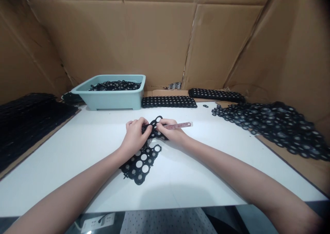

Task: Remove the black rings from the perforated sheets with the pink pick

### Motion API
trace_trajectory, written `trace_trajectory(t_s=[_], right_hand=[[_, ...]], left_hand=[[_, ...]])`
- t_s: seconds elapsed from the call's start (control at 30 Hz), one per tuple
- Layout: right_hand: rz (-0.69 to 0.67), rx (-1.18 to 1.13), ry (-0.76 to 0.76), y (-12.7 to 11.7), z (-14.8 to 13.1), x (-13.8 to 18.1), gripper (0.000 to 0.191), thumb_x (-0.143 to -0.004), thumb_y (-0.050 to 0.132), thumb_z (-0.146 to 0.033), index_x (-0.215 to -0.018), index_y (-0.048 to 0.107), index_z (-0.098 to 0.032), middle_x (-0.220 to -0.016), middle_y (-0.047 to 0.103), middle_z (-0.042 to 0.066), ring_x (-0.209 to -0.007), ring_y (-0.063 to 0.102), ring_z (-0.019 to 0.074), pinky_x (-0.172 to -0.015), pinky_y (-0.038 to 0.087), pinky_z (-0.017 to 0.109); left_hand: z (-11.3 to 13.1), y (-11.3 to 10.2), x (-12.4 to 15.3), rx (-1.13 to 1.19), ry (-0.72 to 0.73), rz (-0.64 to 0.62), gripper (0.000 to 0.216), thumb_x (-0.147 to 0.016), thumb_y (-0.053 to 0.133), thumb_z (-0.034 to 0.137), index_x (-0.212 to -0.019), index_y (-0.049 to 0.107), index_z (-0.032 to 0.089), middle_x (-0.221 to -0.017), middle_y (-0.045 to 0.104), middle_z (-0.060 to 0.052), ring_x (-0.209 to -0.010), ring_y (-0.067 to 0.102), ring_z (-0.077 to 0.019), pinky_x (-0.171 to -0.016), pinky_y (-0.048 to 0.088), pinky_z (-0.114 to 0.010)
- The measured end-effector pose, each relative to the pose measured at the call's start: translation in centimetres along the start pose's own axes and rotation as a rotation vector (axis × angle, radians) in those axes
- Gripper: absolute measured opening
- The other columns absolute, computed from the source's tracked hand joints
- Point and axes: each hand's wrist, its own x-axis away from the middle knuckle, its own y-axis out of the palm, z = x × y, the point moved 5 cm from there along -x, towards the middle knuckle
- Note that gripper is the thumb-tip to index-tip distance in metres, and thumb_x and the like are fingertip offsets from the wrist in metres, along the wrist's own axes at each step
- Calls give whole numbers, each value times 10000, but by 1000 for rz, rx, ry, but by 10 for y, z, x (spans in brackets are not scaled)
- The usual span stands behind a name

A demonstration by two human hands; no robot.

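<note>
- A cardboard wall (154,38) is set behind a white tabletop (185,192); clock directions are taken from the hands, with 12 o'clock away from the wearer.
- The black openwork piece (142,163) is located at the centre of the near tabletop, its loose part laid toward 7 o'clock and its upper part raised between the hands.
- The upper part is pinched by the left hand (135,136), between thumb and fingers.
- A slim flat tool (180,125) is gripped by the right hand (171,132), its tail pointed toward 3 o'clock; its working tip is hidden.
- The piece is judged light, limp and easily folded; its thin joins may be torn by pulling. Hold is best taken on the solid rings, close to the worked spot.
- The near table edge is found at 6 o'clock, the teal basin (113,100) at 11, a flat black stack (168,101) at 1 and a loose black heap (278,127) at 3.
- The widest room for movement is judged to be offered toward 2 o'clock, short of the heap.
</note>
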Motion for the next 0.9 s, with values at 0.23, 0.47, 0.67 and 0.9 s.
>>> trace_trajectory(t_s=[0.23, 0.47, 0.67, 0.9], right_hand=[[-26, -143, 44, 0, 8, -3, 278, -795, 386, -338, -596, 467, -162, -588, 444, -20, -571, 414, 104, -528, 301, 222], [2, -150, 7, 1, 3, -1, 286, -816, 364, -347, -608, 443, -166, -611, 444, -17, -624, 441, 115, -576, 322, 227], [34, 21, -43, 1, -5, 3, 287, -824, 364, -315, -574, 362, -174, -600, 412, -24, -591, 388, 106, -545, 271, 233], [42, 35, -56, 2, -3, 2, 292, -826, 365, -315, -570, 335, -178, -593, 387, -27, -601, 384, 109, -556, 271, 234]], left_hand=[[-1, -2, -2, 25, -8, -4, 162, -829, 354, 312, -785, 457, 195, -760, 575, -5, -740, 518, -163, -817, 337, -366], [-1, -2, -3, 41, -18, 1, 152, -827, 351, 290, -794, 464, 194, -776, 582, -14, -757, 525, -168, -804, 355, -365], [-1, -1, -2, 28, -10, 4, 145, -827, 357, 295, -807, 465, 200, -800, 582, -12, -783, 521, -170, -854, 323, -386], [1, -1, -2, 37, -6, -11, 135, -823, 363, 282, -800, 468, 200, -800, 582, -9, -789, 525, -167, -856, 325, -380]])
